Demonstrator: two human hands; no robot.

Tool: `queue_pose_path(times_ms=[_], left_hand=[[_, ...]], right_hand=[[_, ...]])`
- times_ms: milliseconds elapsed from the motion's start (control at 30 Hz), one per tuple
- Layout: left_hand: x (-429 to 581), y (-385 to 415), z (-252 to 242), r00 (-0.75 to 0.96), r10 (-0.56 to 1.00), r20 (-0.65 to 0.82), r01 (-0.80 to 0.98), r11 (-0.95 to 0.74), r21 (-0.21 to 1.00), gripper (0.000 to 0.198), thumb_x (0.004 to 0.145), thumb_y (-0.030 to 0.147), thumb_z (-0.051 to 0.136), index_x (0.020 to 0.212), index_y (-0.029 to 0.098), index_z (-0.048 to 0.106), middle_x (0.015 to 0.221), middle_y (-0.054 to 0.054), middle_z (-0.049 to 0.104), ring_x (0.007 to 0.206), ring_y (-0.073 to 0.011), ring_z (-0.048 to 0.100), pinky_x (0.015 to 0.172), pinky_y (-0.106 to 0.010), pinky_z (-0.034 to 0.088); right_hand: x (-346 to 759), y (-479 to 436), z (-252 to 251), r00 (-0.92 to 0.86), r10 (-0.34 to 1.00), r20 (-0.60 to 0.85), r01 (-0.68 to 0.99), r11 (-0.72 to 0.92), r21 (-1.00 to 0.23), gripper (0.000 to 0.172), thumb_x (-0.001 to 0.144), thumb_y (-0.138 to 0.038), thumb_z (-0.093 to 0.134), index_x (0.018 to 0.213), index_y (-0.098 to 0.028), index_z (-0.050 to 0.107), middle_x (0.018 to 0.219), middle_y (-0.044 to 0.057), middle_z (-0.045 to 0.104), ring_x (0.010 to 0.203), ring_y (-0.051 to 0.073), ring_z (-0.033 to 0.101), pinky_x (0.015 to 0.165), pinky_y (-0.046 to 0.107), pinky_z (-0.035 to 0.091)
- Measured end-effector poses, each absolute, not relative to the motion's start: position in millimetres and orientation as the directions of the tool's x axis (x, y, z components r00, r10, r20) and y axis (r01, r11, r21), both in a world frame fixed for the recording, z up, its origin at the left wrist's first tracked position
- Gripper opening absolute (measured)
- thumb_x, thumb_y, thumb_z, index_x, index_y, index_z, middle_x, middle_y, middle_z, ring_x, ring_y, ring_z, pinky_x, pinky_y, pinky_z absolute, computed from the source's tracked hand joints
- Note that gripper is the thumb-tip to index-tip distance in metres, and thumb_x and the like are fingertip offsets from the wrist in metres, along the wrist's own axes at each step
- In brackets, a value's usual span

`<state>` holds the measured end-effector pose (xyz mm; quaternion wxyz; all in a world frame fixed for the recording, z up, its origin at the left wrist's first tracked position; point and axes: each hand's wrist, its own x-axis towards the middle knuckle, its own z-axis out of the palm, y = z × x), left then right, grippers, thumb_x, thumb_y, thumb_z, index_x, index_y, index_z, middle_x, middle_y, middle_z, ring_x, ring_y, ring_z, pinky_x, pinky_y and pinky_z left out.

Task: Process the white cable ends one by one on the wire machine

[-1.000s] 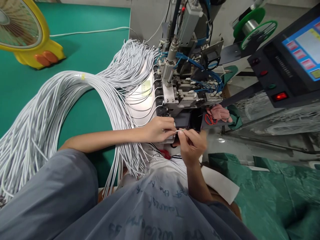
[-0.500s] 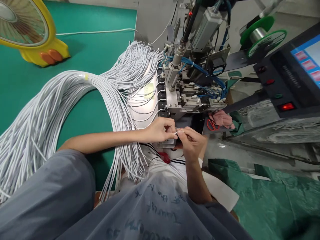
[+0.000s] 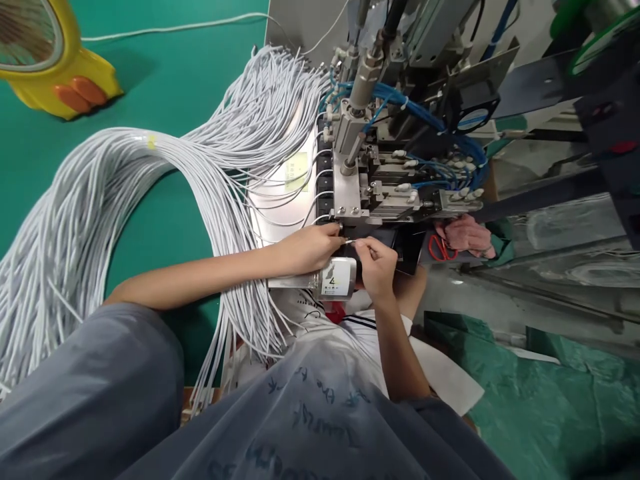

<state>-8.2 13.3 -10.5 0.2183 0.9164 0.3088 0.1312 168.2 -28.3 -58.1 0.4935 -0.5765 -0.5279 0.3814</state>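
Observation:
My left hand (image 3: 311,249) is closed, pinching a white cable (image 3: 349,241) near its end, in front of the machine's clamp row. My right hand (image 3: 376,265) pinches the tip of that same cable from the other side; what the fingertips touch there is too small to make out. Just beyond my hands stands the machine (image 3: 350,190), with several white cables seated side by side in its black holders (image 3: 325,181). A large bundle of white cables (image 3: 200,193) lies to the left, partly under my left forearm.
A yellow fan (image 3: 83,83) stands on the green mat (image 3: 165,80) at the far left. Red-handled scissors (image 3: 443,249) and a pink cloth (image 3: 467,235) lie right of the machine. Below my hands is a metal box end with a label (image 3: 338,278). Green sheeting (image 3: 550,380) covers the lower right.
My view has shifted closer to the machine. Both hands have moved up slightly nearer the clamp row, and their fingertips are a little farther apart, showing the cable end between them.

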Motion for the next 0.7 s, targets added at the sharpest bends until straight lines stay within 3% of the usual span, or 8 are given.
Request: queue_pose_path(times_ms=[167, 400, 533, 700], left_hand=[[-7.2, 16.7, -17.0, 0.769, 0.64, -0.001, 0.604, -0.725, 0.332, 0.032, 0.091, 0.014, 0.035, 0.102, 0.005, 0.064, 0.088, -0.011, 0.057, 0.063, -0.0118, 0.056, 0.057, -0.024, 0.048], [-7.4, 16.6, -22.3, 0.775, 0.631, -0.025, 0.606, -0.732, 0.311, 0.033, 0.093, 0.015, 0.035, 0.108, 0.004, 0.061, 0.091, -0.013, 0.057, 0.064, -0.0126, 0.058, 0.058, -0.026, 0.05], [-8.1, 16.8, -21.2, 0.785, 0.618, -0.048, 0.599, -0.737, 0.312, 0.039, 0.088, 0.008, 0.036, 0.121, 0.006, 0.056, 0.092, -0.013, 0.057, 0.065, -0.0145, 0.06, 0.056, -0.027, 0.05], [-8.3, 16.5, -19.1, 0.803, 0.595, -0.048, 0.59, -0.779, 0.213, 0.044, 0.083, 0.004, 0.039, 0.123, 0.012, 0.055, 0.095, -0.011, 0.057, 0.07, -0.0157, 0.061, 0.057, -0.027, 0.051]], right_hand=[[174.6, -16.2, -76.6, 0.146, 0.988, -0.059, 0.157, -0.082, -0.984, 0.024, 0.085, -0.036, 0.048, 0.069, -0.019, 0.054, 0.054, -0.004, 0.043, 0.051, 0.01, 0.041, 0.049, 0.024, 0.032], [160.3, -12.3, -81.8, 0.038, 0.984, -0.176, -0.081, -0.173, -0.982, 0.029, 0.083, -0.04, 0.052, 0.064, -0.021, 0.043, 0.052, -0.007, 0.032, 0.047, 0.008, 0.033, 0.045, 0.022, 0.029], [161.6, -11.4, -84.9, 0.02, 0.985, -0.173, -0.089, -0.171, -0.981, 0.032, 0.082, -0.044, 0.054, 0.064, -0.02, 0.044, 0.051, -0.008, 0.031, 0.045, 0.008, 0.03, 0.045, 0.022, 0.027], [164.4, -12.9, -87.7, 0.007, 0.984, -0.176, -0.018, -0.176, -0.984, 0.032, 0.084, -0.046, 0.052, 0.065, -0.021, 0.044, 0.051, -0.007, 0.035, 0.046, 0.008, 0.033, 0.046, 0.023, 0.028]])
